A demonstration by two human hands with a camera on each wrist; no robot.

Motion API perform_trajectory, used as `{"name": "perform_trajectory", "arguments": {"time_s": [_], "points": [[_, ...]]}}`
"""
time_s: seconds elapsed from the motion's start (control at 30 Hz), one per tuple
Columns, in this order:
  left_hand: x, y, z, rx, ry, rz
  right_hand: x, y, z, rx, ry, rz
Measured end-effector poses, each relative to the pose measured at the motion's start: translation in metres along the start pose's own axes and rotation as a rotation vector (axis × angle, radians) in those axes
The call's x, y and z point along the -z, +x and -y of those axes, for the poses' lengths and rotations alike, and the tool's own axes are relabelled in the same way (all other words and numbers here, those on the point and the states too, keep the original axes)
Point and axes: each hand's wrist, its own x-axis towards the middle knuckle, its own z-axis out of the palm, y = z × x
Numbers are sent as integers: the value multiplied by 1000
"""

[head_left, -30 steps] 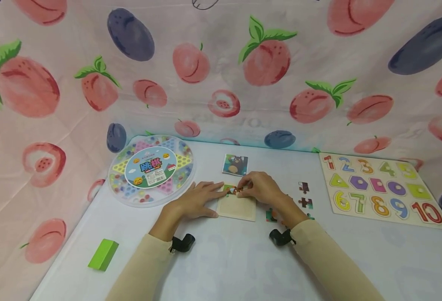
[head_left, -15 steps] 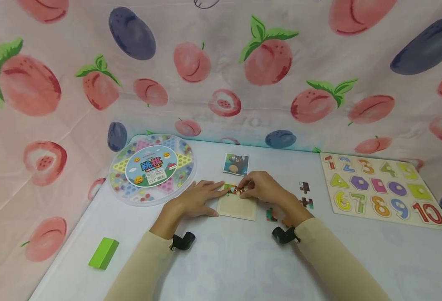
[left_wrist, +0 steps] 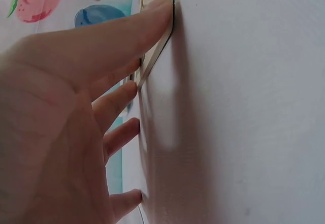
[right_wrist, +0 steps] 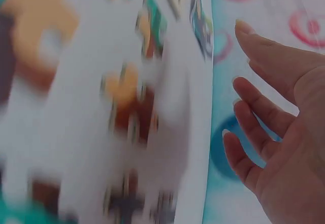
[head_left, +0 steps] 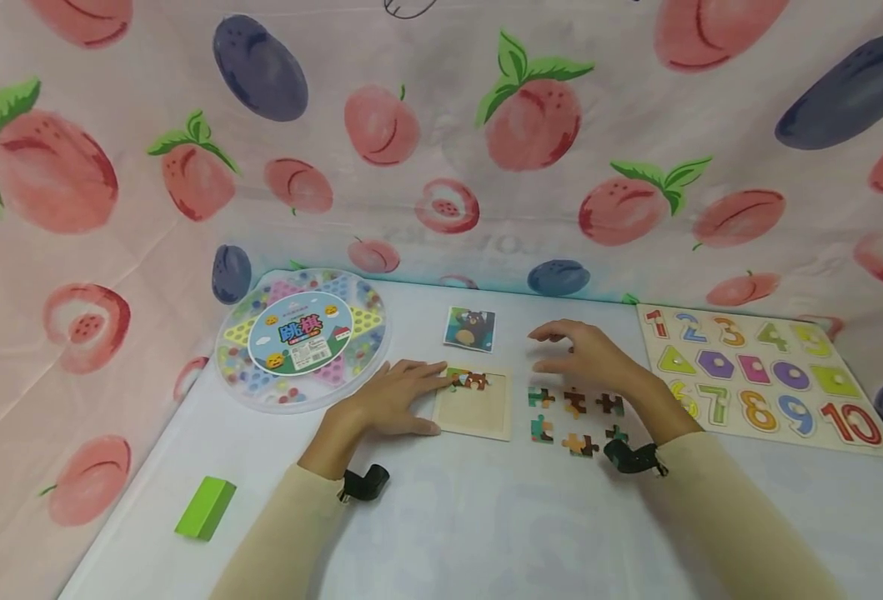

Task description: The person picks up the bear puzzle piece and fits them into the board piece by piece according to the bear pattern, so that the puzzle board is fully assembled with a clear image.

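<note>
My left hand (head_left: 392,398) lies with fingers spread along the left side of a small wooden jigsaw tray (head_left: 473,418). Its index fingertip reaches the tray's top left, and in the left wrist view the thumb (left_wrist: 127,36) touches the tray's edge. Fitted puzzle pieces (head_left: 474,381) with green and brown print sit along the tray's upper left; bare wood shows below them. Over several loose jigsaw pieces (head_left: 574,402) to the right hovers my right hand (head_left: 594,357), its fingers relaxed and apart with nothing between them, as the right wrist view also shows.
A small bear picture card (head_left: 469,328) lies behind the tray. At the back left is a round Chinese checkers set (head_left: 302,340), and a number board (head_left: 767,379) lies to the right. A green block (head_left: 206,508) rests front left. A fruit-patterned curtain (head_left: 441,142) hangs behind.
My right hand has let go of a puzzle piece in the tray and moved right, over the loose pieces. The fitted pieces are now uncovered. My left hand has stayed in place.
</note>
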Motion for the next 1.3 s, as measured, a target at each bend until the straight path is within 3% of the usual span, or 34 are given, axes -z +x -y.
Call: {"name": "perform_trajectory", "arguments": {"time_s": [0.23, 0.5, 0.67, 0.97, 1.3], "points": [[-4, 0, 1, 4, -1, -22, 27, -27, -31, -50, -20, -42], [-6, -2, 0, 22, 3, -14, 33, -49, -58, -148, -42, -50], [-5, -3, -1, 30, -35, -3, 33, -53, -68, -150, -77, -44], [-5, -1, 1, 24, -19, -3, 31, -51, -79, -106, -110, -52], [-5, 0, 2, 19, -18, -4, 27, -51, -78, -144, -99, -61]]}}
